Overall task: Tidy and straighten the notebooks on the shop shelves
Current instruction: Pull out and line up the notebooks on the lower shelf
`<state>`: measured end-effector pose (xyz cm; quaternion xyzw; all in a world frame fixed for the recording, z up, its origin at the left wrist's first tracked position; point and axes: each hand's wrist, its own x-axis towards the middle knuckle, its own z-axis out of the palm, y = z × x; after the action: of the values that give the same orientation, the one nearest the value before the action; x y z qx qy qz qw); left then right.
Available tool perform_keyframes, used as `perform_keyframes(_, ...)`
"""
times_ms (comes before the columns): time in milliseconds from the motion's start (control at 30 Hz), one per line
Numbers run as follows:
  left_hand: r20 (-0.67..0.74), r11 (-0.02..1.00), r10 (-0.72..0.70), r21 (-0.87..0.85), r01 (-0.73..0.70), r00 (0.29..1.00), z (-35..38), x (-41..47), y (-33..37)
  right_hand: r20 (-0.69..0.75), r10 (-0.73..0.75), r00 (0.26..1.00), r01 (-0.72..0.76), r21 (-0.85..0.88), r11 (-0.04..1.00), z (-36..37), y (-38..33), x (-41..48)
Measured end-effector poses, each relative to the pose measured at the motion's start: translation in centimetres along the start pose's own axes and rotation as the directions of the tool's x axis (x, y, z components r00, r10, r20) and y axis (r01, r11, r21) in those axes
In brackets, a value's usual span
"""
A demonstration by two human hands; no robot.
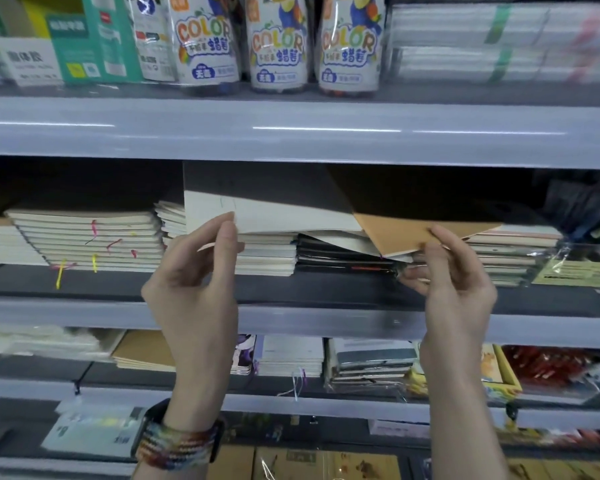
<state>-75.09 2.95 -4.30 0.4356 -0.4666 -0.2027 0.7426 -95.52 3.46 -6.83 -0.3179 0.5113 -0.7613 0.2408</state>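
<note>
Left hand (194, 285) pinches the near corner of a white notebook (274, 213) mid-frame, and right hand (454, 282) pinches the near edge of a brown notebook (406, 233) just right of it. Both lie skewed on top of the stacks (267, 258) on the middle shelf (291, 320), right above the hands. The brown one's long side angles off to the upper right, so I'd guess it needs twisting back square, and the right hand is the one on it.

notebook stacks (84, 237) on middle shelf (84, 315), crayon jars (278, 46) on shelf above (187, 129)
</note>
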Motion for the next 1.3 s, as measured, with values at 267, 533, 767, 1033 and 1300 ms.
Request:
perform_keyframes(267, 0.021, 0.998, -0.056, -0.033, 0.057, 0.998, -0.5, 0.9, 0.2, 0.016, 0.057, 0.998, -0.058, 0.115, 0.992, 1.4, -0.3, 0.1)
perform_keyframes(533, 0.111, 0.997, -0.081, -0.006, 0.082, 0.991, 0.2, 2.0, -0.2, 0.049, 0.101, 0.994, -0.108, 0.16, 0.981, 2.8, -1.6, 0.3)
perform_keyframes(767, 0.128, 0.993, -0.105, -0.035, 0.11, 0.986, 1.8, 2.6, -1.5, 0.178, 0.099, 0.979, -0.127, 0.149, 0.981, 0.0, -2.1, 0.5)
perform_keyframes(1033, 0.208, 0.995, -0.098, 0.024, 0.095, 0.973, 3.0, 1.8, -1.8, 0.391, 0.078, 0.917, -0.166, 0.196, 0.967, -2.3, -2.1, 0.8)
perform_keyframes(1300, 0.29, 0.985, -0.168, 0.006, 0.173, 0.942, 3.2, 1.5, -0.8, 0.607, 0.044, 0.793, -0.124, 0.09, 0.988, -2.0, -1.5, 0.3)
